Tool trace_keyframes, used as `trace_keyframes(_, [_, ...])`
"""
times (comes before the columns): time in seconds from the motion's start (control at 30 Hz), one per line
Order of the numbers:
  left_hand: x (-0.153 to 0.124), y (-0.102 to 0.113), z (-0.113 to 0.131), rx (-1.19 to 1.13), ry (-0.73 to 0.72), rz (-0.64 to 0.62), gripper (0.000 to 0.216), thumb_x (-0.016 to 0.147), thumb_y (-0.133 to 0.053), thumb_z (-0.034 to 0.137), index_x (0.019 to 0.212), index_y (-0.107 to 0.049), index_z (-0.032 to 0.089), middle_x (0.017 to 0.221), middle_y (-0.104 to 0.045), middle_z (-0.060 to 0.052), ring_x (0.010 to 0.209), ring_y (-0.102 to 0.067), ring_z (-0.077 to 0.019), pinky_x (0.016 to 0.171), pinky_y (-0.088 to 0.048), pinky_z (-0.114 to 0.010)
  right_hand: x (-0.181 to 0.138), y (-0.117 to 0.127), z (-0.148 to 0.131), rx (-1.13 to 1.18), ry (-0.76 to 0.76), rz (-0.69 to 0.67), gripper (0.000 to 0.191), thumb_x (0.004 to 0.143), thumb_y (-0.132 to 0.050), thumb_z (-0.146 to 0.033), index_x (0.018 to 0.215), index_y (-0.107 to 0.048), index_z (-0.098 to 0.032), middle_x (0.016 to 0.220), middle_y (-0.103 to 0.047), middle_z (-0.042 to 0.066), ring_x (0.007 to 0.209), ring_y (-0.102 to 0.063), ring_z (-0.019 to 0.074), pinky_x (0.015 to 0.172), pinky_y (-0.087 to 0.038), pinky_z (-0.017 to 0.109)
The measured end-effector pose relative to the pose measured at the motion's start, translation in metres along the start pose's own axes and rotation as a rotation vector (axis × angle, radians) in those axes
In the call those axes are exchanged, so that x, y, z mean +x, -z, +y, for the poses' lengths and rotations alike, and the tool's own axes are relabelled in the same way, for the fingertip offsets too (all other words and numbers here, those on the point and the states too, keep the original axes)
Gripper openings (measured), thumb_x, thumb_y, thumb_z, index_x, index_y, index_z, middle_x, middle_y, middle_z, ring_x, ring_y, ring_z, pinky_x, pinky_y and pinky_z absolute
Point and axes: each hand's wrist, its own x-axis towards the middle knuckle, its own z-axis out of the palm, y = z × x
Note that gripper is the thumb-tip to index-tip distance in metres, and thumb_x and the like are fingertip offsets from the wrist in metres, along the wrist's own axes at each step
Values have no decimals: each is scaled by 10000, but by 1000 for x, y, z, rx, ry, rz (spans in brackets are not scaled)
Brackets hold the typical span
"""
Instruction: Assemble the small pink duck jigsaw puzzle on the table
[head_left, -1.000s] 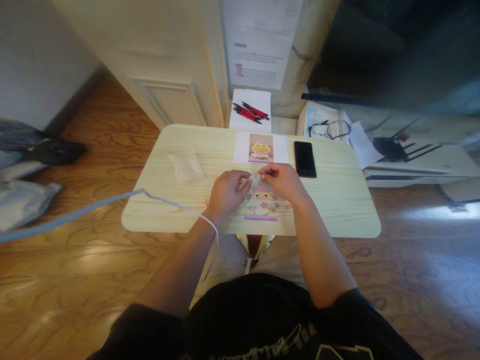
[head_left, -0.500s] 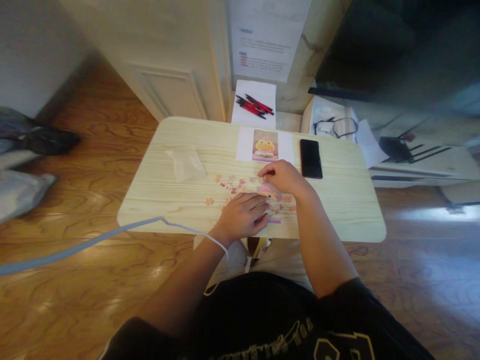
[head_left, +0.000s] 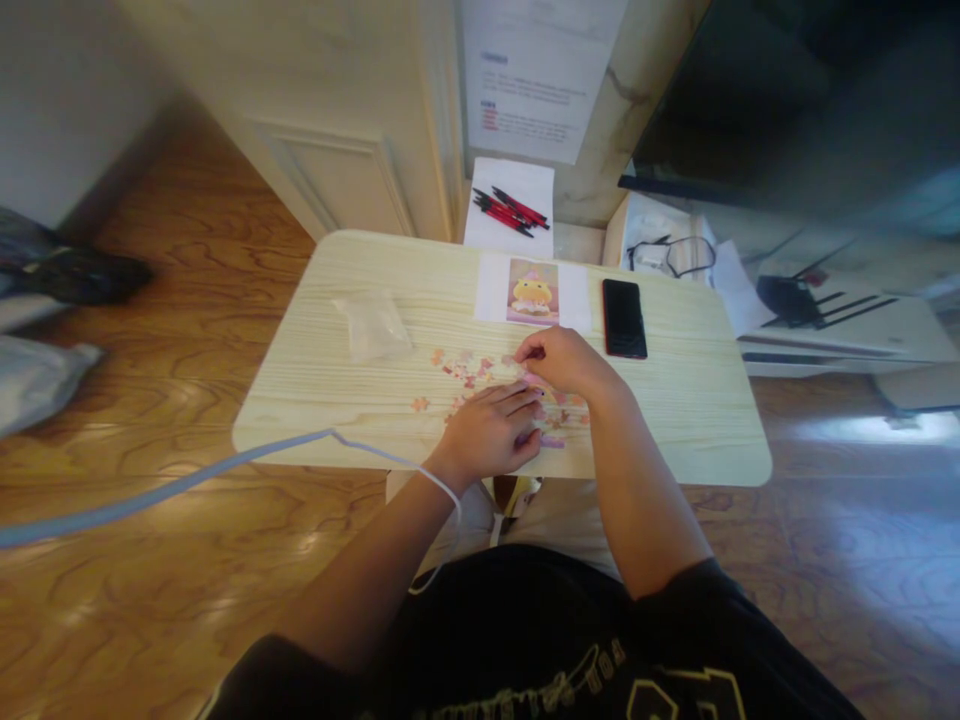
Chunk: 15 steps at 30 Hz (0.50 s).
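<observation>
A small pale wooden table (head_left: 675, 420) holds a partly built jigsaw (head_left: 559, 410) near its front edge, mostly under my hands. My left hand (head_left: 491, 432) lies flat on the puzzle with its fingers stretched out. My right hand (head_left: 561, 358) is curled just above it, its fingertips pinched on a small puzzle piece at the puzzle's top edge. Several loose pink and orange pieces (head_left: 459, 368) are scattered to the left of the hands. A picture card of a yellow duck figure (head_left: 533, 292) lies at the table's far edge.
A black phone (head_left: 624, 318) lies right of the card. A clear plastic bag (head_left: 373, 326) rests on the table's left part. Behind the table are red and black pens (head_left: 508, 210) on paper, glasses (head_left: 671, 255) and a dark screen. A blue-white cable (head_left: 187, 480) crosses the wooden floor.
A second ago both hands pinched something together above the puzzle. My left hand then dropped flat onto the puzzle, uncovering the loose pieces; my right hand shifted slightly left.
</observation>
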Motion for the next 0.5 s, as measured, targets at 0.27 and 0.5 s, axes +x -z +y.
trace_keyframes(0.27, [0, 1, 0, -10, 10, -2, 321, 939, -613, 338, 1210, -728, 208, 1386, -706, -87, 1383, -603, -277, 1188, -494, -483, 0, -2, 7, -33, 48, 26, 234, 840, -674, -82, 947, -838, -211, 939, -809, 44, 867, -730, 192, 848, -549, 310])
trace_keyframes(0.5, [-1, 2, 0, -14, -4, 23, 345, 926, -629, 333, 1234, -722, 206, 1374, -709, -92, 1358, -616, -279, 1175, -504, -475, -32, 10, 20, 26, -24, 227, 238, 866, -638, -106, 998, -808, -207, 1009, -765, 50, 851, -669, 178, 851, -529, 321])
